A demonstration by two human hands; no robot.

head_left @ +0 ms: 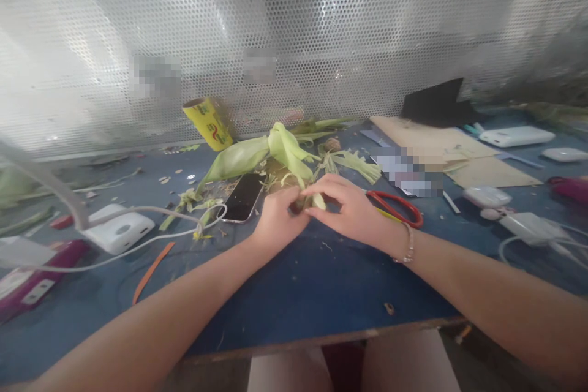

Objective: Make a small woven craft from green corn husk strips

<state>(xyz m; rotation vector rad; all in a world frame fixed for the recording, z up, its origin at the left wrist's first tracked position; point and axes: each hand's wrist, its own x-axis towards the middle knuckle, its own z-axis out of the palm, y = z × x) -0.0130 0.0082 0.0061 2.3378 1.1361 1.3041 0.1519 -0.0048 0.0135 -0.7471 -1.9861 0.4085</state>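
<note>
My left hand (280, 215) and my right hand (356, 211) meet at the middle of the table, their fingertips closed together in a pinch. Between them shows a small pale green piece of corn husk (318, 201); the rest of it is hidden by my fingers. Just behind lies a bundle of broad green corn husks (241, 159), folded at the top. A black-screened phone (243, 197) rests left of my left hand. Red-handled scissors (402, 219) lie partly behind my right hand. Shredded husk strips (358, 165) spread out beyond it.
A yellow cardboard tube (209, 124) leans on the perforated metal panel (294, 24). At left stand a white lamp base (119, 229) with a cable and a purple object (55, 275). Brown paper (422, 138), chargers (528, 226) and a white case (517, 136) lie at right.
</note>
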